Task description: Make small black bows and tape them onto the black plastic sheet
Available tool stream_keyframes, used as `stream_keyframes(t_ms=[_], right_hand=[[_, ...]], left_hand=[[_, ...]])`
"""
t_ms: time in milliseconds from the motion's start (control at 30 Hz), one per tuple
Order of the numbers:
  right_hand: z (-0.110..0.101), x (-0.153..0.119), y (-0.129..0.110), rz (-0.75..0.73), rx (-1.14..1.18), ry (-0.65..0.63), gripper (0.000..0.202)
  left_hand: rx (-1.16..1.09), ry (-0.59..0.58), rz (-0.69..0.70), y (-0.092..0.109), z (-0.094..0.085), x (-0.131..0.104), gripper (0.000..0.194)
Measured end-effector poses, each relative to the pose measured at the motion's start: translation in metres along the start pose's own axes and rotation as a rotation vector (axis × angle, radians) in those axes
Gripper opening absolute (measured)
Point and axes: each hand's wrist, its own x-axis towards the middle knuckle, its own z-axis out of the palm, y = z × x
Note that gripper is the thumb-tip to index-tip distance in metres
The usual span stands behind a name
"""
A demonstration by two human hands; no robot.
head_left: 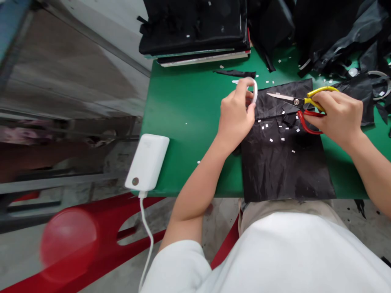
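Observation:
My left hand (236, 112) pinches a white ring-shaped strip (255, 90) between thumb and fingers, above the left edge of a black sheet (284, 171). In my right hand (339, 114) are scissors (296, 101) with one yellow and one red handle; their tips point left toward the white strip, without touching it. The blades look nearly closed. Beneath both hands, the black sheet lies on the green table (183, 110) and hangs to its front edge. Several tiny white pieces (271, 140) are scattered on the sheet.
A white power bank (148, 162) with a cable lies at the table's left front corner. Stacked black folded material (195, 30) stands at the back. Crumpled black material (330, 40) covers the back right. A thin black strip (235, 73) lies behind my left hand. A red chair (106, 215) is at the lower left.

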Motion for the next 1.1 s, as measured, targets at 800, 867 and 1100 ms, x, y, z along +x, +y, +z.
stream_keyframes(t_ms=[800,867,1100], right_hand=[[0.001,0.000,-0.003,-0.061,-0.103,-0.120,0.024],[0.001,0.000,-0.003,-0.061,-0.094,-0.114,0.024],[0.002,-0.001,-0.003,-0.062,-0.040,-0.119,0.027]], left_hand=[[0.157,0.058,0.349,0.022,0.004,-0.005,0.009],[0.142,0.047,0.318,0.022,0.004,-0.006,0.010],[0.080,-0.066,0.179,0.022,0.004,-0.005,0.006]])
